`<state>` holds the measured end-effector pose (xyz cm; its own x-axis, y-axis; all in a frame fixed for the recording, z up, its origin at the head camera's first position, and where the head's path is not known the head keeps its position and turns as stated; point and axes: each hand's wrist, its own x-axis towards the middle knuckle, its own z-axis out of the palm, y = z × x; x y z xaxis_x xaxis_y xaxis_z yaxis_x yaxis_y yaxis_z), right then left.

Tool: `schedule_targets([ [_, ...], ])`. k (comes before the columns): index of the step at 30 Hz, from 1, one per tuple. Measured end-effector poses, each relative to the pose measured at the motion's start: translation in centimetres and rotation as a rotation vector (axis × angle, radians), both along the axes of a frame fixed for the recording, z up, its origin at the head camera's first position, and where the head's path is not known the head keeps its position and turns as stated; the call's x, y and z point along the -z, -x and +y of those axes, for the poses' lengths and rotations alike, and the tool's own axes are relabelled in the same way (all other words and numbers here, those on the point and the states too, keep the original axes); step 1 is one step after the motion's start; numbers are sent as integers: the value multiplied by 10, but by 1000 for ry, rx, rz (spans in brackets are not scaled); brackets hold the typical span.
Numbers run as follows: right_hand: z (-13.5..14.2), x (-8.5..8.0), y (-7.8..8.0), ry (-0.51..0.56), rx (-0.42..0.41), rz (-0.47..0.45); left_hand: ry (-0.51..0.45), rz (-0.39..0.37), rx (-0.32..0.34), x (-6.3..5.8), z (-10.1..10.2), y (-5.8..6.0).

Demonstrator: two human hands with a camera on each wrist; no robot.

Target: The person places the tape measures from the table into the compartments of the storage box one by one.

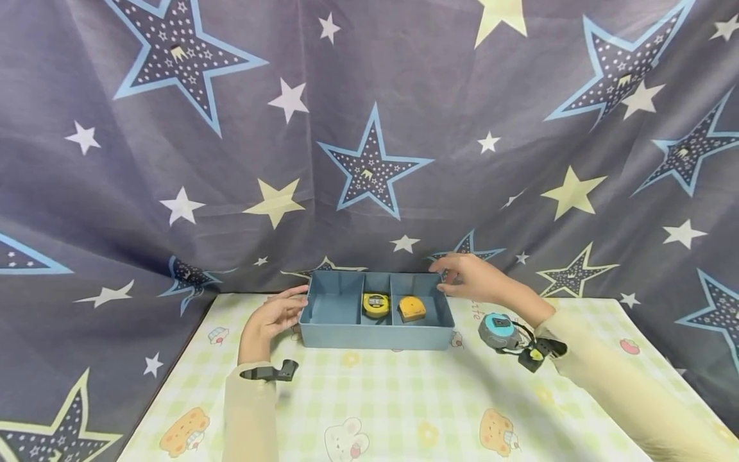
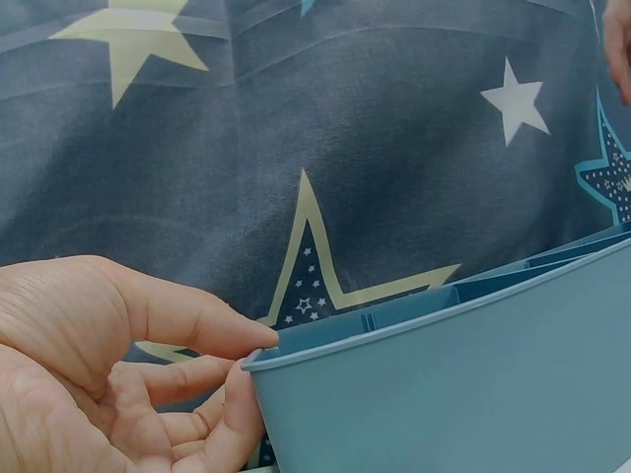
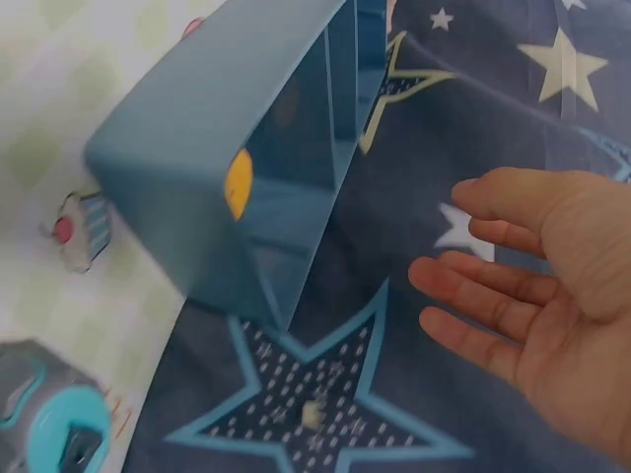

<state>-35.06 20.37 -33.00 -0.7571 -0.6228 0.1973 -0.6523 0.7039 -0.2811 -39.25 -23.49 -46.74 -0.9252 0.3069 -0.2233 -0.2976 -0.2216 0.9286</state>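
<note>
A blue-grey plastic box [image 1: 375, 337] with three compartments rests on the table. My left hand [image 1: 276, 316] pinches the rim at its left end; in the left wrist view, one fingertip [image 2: 258, 338] lies over the corner while other fingers curl against the outer wall. Near the box's right back corner hovers my right hand [image 1: 476, 277], fingers relaxed and holding nothing; the right wrist view has a gap between it and the box wall. A yellow tape measure [image 1: 376, 305] lies in the narrow middle compartment, an orange-yellow tape measure [image 1: 412, 308] in the right one.
On the tablecloth [image 1: 312, 398], right of the box, a grey and turquoise tape measure [image 1: 500, 331] with a black strap sits by my right wrist. Close behind the box hangs a dark star-patterned curtain [image 1: 277, 141].
</note>
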Motion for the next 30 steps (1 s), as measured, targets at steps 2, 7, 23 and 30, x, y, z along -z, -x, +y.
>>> schedule_targets([
  [2, 9, 2, -1, 3, 15, -1, -4, -3, 0, 0, 0, 0],
  [7, 28, 8, -2, 9, 44, -11, -25, -18, 11, -2, 0, -2],
  [23, 76, 28, 2, -59, 76, -115, 29, 1, 17, 0, 0, 4],
  [30, 92, 41, 3, -100, 98, -196, 17, -4, 30, -1, 1, 2],
])
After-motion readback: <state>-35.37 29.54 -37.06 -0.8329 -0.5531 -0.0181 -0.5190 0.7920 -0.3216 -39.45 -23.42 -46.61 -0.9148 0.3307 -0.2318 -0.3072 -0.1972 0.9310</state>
